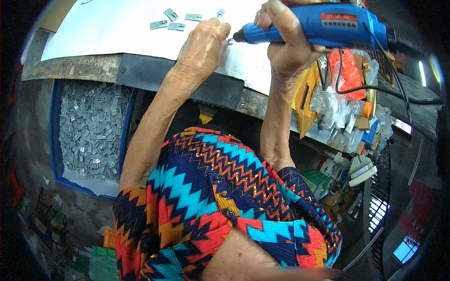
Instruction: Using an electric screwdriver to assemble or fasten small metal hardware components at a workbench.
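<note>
Where the left hand (204,44) curls down onto the white sheet (108,28), its fingertips are tucked under and whatever small piece they pinch or press is hidden; I cannot tell which. The tip of the blue power tool (323,25) meets the sheet just right of that hand, and the bit itself is too small to make out. The right hand (286,40) is wrapped tight around the tool's barrel, thumb over the top; the tool's rear end and its black cord (375,89) run off toward the dark right rim.

A red rectangular label sits on the tool's upper side, its print unreadable. Far left on the sheet lie several small grey metal plates (176,21), apart from both hands. Below the worn bench edge (187,79), at near left, a blue crate (56,140) holds a heap of similar grey pieces. At right, clear plastic bags (335,107), an orange bag (349,70) and yellow packaging crowd the bench end, hard to sort out.

The sheet lies open to the left of the hands; its right side is crowded.
</note>
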A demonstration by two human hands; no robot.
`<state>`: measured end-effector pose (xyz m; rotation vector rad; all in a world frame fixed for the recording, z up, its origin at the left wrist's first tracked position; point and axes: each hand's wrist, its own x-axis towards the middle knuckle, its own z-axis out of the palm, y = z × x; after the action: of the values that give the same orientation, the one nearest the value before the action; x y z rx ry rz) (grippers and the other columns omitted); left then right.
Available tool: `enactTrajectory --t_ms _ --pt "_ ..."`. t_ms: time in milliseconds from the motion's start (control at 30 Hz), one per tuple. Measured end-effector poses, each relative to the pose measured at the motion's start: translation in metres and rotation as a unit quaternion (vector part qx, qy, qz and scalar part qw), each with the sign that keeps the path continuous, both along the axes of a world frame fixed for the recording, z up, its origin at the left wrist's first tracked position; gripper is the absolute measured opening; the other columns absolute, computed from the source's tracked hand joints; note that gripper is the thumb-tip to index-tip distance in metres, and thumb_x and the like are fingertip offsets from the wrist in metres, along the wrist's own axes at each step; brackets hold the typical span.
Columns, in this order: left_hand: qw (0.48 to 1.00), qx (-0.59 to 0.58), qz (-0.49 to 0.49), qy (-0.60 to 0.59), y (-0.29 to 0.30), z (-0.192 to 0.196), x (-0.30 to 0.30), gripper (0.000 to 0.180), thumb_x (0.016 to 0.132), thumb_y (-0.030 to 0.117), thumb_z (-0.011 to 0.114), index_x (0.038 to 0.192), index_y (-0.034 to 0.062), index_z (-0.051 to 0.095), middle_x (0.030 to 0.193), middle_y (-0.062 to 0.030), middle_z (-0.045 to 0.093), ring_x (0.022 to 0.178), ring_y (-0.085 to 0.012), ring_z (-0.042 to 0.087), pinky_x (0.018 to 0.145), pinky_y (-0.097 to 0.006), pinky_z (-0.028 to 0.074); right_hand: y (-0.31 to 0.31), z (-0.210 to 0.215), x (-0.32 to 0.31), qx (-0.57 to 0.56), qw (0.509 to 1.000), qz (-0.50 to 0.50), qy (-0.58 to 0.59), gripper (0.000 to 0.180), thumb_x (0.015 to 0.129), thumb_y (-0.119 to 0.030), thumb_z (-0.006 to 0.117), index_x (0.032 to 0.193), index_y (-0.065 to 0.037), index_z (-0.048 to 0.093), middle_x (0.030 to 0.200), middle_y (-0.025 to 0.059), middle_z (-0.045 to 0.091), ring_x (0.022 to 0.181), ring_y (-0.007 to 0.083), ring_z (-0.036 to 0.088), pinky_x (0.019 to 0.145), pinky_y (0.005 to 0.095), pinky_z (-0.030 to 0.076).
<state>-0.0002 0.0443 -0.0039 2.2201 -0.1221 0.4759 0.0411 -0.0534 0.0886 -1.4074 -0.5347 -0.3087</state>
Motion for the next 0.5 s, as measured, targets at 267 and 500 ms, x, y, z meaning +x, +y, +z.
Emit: enactTrajectory --t_ms 267,500 --pt "1.000 0.011 0.004 -0.018 0.001 0.000 0.001 0.014 0.068 -0.001 0.064 0.077 -0.0005 0.053 0.076 -0.0129 0.054 0.073 -0.0273 0.056 0.067 -0.036 0.046 0.004 -0.004 0.001 0.031 0.999 -0.030 -0.032 0.022 0.067 -0.001 0.059 0.088 0.002 0.052 0.068 0.0066 0.055 0.051 0.0121 0.051 0.049 0.0256 0.044" --pt "1.000 0.014 0.007 0.008 -0.005 -0.002 0.004 0.014 0.067 -0.001 0.064 0.076 0.0004 0.053 0.076 -0.0123 0.054 0.073 -0.0267 0.056 0.067 -0.036 0.046 -0.003 -0.009 0.003 0.043 0.998 -0.014 -0.035 0.021 0.068 -0.001 0.059 0.088 0.001 0.052 0.068 0.0063 0.054 0.052 0.0116 0.051 0.051 0.0257 0.045"
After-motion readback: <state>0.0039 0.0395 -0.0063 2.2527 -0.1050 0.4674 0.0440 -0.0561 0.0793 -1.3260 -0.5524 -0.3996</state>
